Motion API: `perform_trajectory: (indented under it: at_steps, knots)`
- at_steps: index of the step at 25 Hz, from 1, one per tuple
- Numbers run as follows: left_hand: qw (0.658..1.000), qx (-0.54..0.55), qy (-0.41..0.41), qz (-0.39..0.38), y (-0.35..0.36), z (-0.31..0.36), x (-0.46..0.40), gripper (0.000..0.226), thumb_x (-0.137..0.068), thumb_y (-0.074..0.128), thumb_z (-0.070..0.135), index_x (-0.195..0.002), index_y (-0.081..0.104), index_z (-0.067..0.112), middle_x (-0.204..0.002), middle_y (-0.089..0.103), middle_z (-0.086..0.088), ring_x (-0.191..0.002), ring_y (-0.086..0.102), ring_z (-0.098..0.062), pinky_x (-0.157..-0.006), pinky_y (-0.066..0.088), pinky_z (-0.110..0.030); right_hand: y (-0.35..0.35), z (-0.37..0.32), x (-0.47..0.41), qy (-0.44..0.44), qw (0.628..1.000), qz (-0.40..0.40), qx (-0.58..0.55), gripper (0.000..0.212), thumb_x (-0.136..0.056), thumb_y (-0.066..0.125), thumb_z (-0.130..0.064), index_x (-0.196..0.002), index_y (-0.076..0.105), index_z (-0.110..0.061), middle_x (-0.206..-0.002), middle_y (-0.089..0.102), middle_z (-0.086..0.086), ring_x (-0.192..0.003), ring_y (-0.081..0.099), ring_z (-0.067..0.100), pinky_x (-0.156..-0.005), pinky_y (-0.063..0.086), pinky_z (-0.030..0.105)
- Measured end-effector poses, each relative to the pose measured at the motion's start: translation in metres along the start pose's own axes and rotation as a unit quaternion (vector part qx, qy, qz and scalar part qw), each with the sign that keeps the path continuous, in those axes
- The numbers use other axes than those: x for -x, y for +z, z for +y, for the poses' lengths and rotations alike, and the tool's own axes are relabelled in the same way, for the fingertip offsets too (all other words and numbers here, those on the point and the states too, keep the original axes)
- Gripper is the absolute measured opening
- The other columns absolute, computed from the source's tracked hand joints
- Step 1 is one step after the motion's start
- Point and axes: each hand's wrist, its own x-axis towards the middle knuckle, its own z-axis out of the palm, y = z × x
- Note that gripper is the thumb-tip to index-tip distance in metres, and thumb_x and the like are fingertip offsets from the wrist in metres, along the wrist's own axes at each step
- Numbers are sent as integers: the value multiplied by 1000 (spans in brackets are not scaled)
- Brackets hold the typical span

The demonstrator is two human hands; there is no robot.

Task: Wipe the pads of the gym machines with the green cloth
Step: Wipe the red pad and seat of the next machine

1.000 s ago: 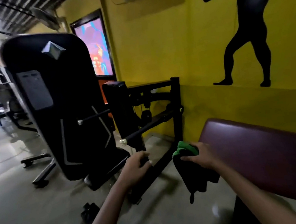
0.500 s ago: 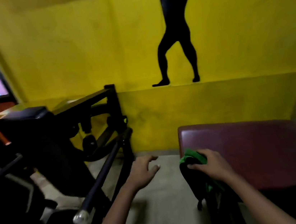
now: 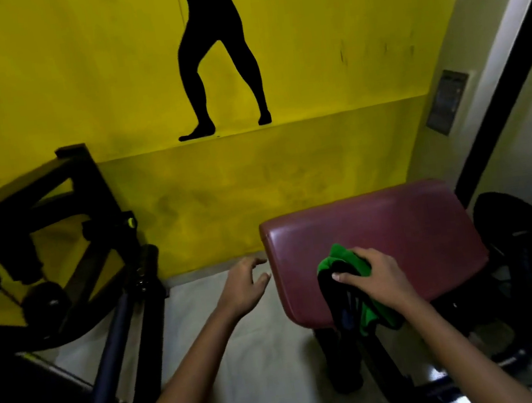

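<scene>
Right-hand grip bunched around green cloth on maroon pad; left hand slack beside pad's edge; risk: cloth's trailing folds could miss patches.

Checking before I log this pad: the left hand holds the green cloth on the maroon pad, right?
Not quite. The head view shows the right hand holding the green cloth on the maroon pad; the left hand holds nothing.

Open floor — machine frame left
</scene>
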Motion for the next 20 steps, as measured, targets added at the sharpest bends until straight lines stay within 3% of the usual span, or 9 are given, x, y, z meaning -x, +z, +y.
perform_trajectory:
  at_steps: [7, 14, 18, 20]
  knots:
    - [993, -48, 105, -41, -3, -12, -69, 39, -94, 55, 14, -130, 50, 2, -131, 52, -14, -123, 47, -26, -95, 32, -25, 18, -11, -37, 11, 999, 43, 25, 63, -71, 74, -54, -126, 58, -27, -111, 61, 0, -109, 58, 22, -90, 48, 37]
    - [993, -52, 96, -38, 5, -41, -87, 40, -94, 51, 9, -134, 45, 5, -135, 48, -11, -127, 43, -24, -100, 29, -24, 52, -44, -91, -37, 991, 40, 122, 64, -80, 67, -51, -136, 48, -27, -123, 52, 0, -115, 52, 22, -88, 46, 35]
    - [995, -61, 73, -12, 8, -44, -105, 38, -97, 46, 7, -135, 43, 6, -140, 44, -10, -131, 39, -24, -103, 29, -25, 74, -39, -136, -150, 947, 17, 284, 66, -86, 60, -50, -144, 35, -31, -137, 42, 4, -115, 46, 28, -89, 44, 39]
    - [997, -61, 43, 5, 16, -44, -109, 39, -98, 44, 5, -137, 43, 6, -144, 41, -10, -133, 38, -24, -105, 28, -26, 86, -22, -144, -226, 910, 26, 347, 76, -76, 67, -56, -143, 39, -30, -138, 47, 11, -101, 54, 33, -74, 47, 42]
